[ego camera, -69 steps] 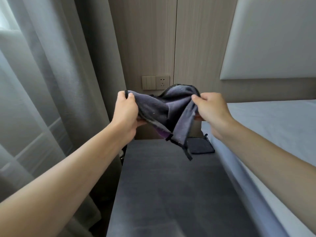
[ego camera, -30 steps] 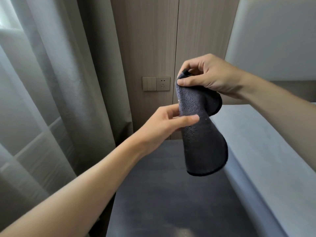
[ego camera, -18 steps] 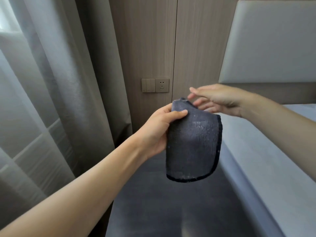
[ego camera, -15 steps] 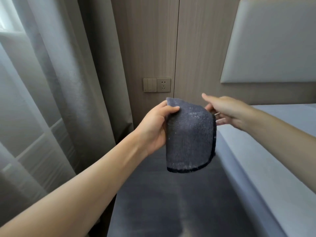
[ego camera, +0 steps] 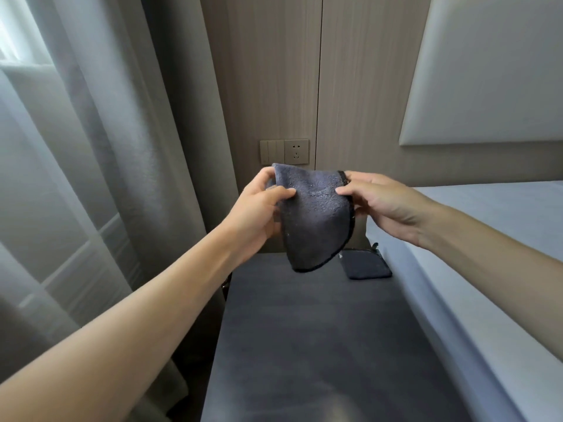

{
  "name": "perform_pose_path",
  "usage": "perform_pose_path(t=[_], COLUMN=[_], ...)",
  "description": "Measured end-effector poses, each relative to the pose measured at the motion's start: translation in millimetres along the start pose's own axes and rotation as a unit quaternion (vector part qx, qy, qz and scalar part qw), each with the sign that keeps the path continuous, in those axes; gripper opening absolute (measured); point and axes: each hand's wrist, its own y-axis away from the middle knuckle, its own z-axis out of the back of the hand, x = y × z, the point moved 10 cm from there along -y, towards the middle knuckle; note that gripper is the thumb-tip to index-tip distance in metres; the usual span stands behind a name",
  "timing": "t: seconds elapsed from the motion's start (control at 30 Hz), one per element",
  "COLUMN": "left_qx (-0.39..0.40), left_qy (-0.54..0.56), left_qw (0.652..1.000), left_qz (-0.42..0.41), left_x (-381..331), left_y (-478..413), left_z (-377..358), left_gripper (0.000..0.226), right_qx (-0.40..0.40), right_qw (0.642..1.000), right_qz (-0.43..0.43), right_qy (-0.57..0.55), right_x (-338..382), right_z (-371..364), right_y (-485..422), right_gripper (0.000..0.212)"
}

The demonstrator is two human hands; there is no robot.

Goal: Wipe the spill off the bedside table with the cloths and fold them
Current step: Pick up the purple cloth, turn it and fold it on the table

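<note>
A dark grey cloth [ego camera: 316,220], folded over, hangs in the air above the far end of the dark bedside table [ego camera: 320,345]. My left hand [ego camera: 259,208] pinches its upper left corner between thumb and fingers. My right hand [ego camera: 380,202] pinches its upper right edge. A second dark cloth [ego camera: 365,264] lies folded flat at the table's far right corner, beside the bed. No spill shows on the table top.
A bed with a pale sheet [ego camera: 487,254] runs along the table's right side, under a padded headboard [ego camera: 487,71]. Grey curtains [ego camera: 106,147] hang close on the left. A switch and socket plate [ego camera: 285,151] sits on the wood wall behind.
The loosely spread cloth was folded over and passed into my left hand. My right hand let go, then came back and took the cloth's right edge. The folded cloth on the table shows again.
</note>
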Motion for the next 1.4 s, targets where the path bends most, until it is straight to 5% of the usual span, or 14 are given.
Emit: perform_pose_path(t=[0.23,0.47,0.67,0.87,1.0,1.17,1.3,1.4], left_qx=[0.046,-0.021,-0.041,0.004,0.05,0.099,0.173,0.177], left_qy=[0.018,-0.152,-0.075,0.044,-0.153,-0.372,-0.417,-0.4], left_qw=[0.99,0.962,0.99,0.99,0.975,0.905,0.856,0.858], left_qz=[-0.13,-0.225,-0.111,0.135,0.152,0.182,0.25,0.269], left_x=[-36,-60,-26,54,96,140,188,213], left_y=[6,8,-1,5,11,7,1,-14], left_z=[0,9,27,34,31,33,29,31], left_gripper=[0.043,0.051,0.02,0.031,0.002,0.014,0.015,0.024], right_qx=[0.115,0.075,0.012,0.022,0.035,0.155,0.236,0.25], right_qw=[0.961,0.98,0.98,0.996,0.988,0.946,0.92,0.913], right_qz=[0.086,0.159,0.196,0.073,-0.009,-0.114,-0.199,-0.208], right_qy=[-0.235,-0.094,0.028,0.045,0.153,0.262,0.241,0.247], right_x=[21,33,31,-15,-60,-122,-179,-206], right_z=[-23,-10,-1,-5,-9,-17,-24,-20], right_y=[10,15,19,15,10,9,13,0], right_gripper=[0.042,0.04,0.013,0.064,0.045,0.014,0.014,0.003])
